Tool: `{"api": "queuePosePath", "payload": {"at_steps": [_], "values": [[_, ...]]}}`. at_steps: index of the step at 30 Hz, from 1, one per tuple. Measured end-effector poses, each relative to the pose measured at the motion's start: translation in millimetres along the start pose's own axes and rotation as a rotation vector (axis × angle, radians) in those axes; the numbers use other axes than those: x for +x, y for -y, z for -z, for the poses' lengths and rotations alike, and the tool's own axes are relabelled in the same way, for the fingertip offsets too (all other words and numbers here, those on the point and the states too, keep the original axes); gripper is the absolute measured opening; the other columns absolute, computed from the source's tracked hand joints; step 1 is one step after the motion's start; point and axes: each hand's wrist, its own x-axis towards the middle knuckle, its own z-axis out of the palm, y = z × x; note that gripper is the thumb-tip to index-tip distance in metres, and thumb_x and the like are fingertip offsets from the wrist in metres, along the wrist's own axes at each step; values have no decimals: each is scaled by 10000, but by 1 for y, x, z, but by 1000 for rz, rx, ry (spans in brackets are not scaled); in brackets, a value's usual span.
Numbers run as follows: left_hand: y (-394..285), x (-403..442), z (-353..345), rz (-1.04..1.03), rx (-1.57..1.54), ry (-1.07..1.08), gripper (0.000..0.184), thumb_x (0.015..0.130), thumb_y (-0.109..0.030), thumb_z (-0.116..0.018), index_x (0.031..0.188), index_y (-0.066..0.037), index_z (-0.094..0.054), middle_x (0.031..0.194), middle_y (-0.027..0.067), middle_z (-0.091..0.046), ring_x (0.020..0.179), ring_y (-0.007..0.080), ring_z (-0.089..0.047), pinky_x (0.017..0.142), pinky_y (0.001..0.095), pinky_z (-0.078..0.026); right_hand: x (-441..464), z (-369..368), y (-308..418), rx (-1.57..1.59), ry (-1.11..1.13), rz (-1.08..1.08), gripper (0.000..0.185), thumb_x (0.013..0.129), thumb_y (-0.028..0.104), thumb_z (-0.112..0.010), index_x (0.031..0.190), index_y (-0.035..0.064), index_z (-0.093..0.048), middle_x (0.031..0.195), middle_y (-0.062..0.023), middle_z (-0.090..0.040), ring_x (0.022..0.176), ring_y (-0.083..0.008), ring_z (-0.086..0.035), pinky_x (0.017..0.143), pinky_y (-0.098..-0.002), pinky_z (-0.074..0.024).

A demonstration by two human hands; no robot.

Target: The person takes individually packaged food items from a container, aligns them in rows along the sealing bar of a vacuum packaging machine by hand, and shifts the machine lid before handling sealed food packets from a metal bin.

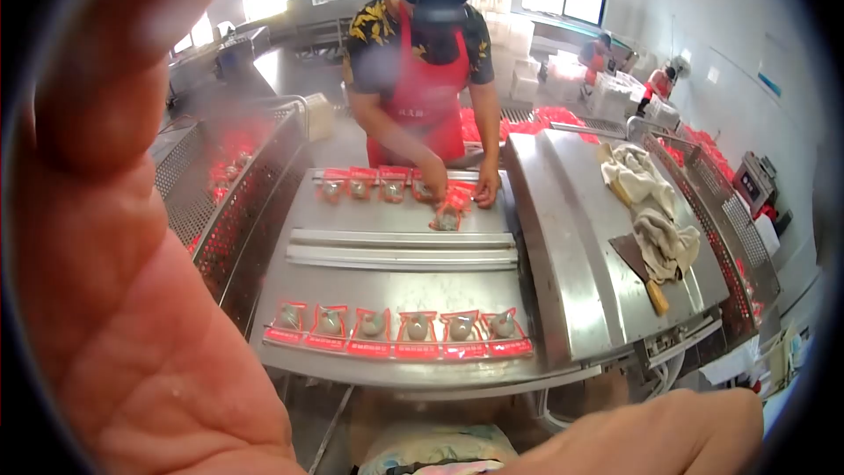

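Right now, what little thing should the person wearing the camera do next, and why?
Probably lower the left hand. It looms so close that it blocks much of the picture's left side, while six red packets lie in a row along the near side of the metal table.

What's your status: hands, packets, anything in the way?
Left hand close to lens, covering left of view. Right hand low right, grip unclear. Six packets along near edge of steel table. Co-worker's hands at far row.

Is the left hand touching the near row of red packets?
Apart: the head view shows a plain gap between the left hand and the near row of red packets.
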Motion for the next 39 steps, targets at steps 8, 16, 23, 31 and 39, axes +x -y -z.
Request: {"api": "queuePosePath", "payload": {"at_steps": [8,16,23,31,39], "values": [[-3,0,4,-18,48,6,792,657,-386,-776,1251,25,-451,1171,158,-558,1072,262,-562,926,375,-450,-6,5,-8,23,-49,-30,490,803,392,-698,1113,41,-553,1094,-163,-523,741,-134,-531,646,-255,-448],[-5,-3,5,-23,69,-1,802,661,-409,-759,1258,24,-444,1181,163,-551,1077,265,-560,926,374,-452,-10,8,-8,20,-55,-39,482,792,396,-706,1099,53,-563,1081,-149,-518,746,-137,-520,644,-260,-437],[-7,-3,5,-24,90,-7,812,665,-429,-744,1265,23,-437,1190,167,-545,1081,268,-559,926,374,-453,-15,5,-7,17,-58,-46,474,783,400,-713,1087,64,-572,1070,-137,-514,749,-139,-510,643,-264,-427],[-9,-4,6,-26,99,-5,823,669,-452,-727,1272,22,-430,1200,172,-537,1085,271,-557,926,373,-455,-20,4,-6,20,-59,-48,466,772,404,-720,1073,76,-582,1056,-124,-510,754,-141,-499,641,-269,-416],[-11,-6,10,-24,105,-4,835,673,-475,-710,1279,22,-422,1210,177,-530,1090,275,-556,926,372,-457,-23,0,-4,13,-59,-47,457,762,409,-728,1059,88,-593,1043,-110,-505,758,-143,-487,640,-274,-404]]}}
